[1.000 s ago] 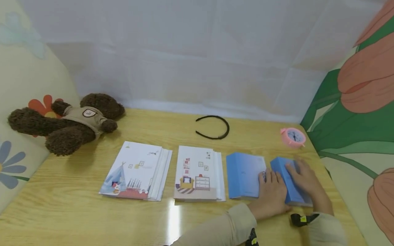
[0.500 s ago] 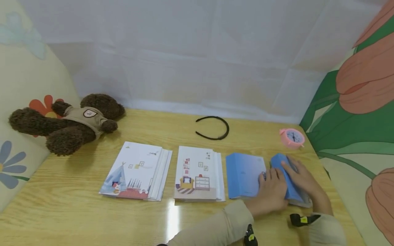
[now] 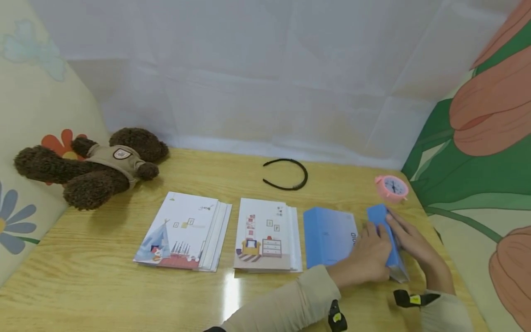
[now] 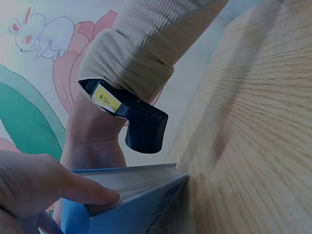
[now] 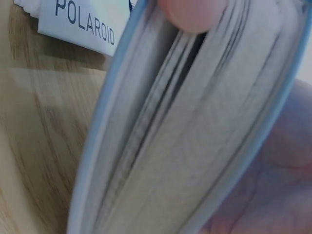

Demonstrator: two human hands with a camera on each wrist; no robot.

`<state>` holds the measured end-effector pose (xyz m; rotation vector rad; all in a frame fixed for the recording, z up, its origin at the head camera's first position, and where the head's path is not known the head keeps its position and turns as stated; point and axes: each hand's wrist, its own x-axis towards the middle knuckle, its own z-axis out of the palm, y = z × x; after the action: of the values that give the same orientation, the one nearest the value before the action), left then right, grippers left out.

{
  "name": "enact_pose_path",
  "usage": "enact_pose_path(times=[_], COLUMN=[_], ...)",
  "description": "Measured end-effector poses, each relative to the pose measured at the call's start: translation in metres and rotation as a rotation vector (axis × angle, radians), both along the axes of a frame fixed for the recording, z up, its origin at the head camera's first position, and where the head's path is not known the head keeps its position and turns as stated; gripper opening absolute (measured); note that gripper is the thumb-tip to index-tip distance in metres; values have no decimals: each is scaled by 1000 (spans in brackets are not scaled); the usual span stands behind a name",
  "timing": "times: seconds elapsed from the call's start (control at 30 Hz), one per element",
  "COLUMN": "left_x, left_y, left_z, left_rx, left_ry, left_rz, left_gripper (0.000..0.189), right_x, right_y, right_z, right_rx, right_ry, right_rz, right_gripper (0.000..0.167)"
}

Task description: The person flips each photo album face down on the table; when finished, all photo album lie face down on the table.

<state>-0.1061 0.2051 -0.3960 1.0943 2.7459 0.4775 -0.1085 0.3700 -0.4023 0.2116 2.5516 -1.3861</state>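
Observation:
Near the table's right end, a blue photo album stands on edge, its spine upward and leaning slightly. My left hand grips its left side; in the left wrist view a left-hand digit presses on the page edges. My right hand holds it from the right, and in the right wrist view the palm lies beside the outer cover. The pages show between slightly bowed covers. Another blue album, lettered POLAROID in the right wrist view, lies flat at its left, partly covered by my left arm.
Two white illustrated albums lie flat farther left. A black headband lies behind them and a pink alarm clock behind the held album. At the back left rests a brown plush toy. Padded floral panels flank the table.
The right-hand blue album has turned from lying flat to standing on edge. My right hand has moved round its right side, and my left fingers have shifted onto it.

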Motion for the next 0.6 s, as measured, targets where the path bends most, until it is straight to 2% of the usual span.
enact_pose_path(times=[0.33,0.6], left_x=[-2,-5], left_y=[-4,2], left_z=[8,13], left_rx=[52,106], left_ry=[-14,47], left_rz=[-27,-63], left_gripper=[101,90], right_x=[2,1], right_y=[7,10], right_z=[-1,0], right_rx=[-90,-92], right_ry=[-20,-53], right_rz=[12,-27], right_gripper=[77,79])
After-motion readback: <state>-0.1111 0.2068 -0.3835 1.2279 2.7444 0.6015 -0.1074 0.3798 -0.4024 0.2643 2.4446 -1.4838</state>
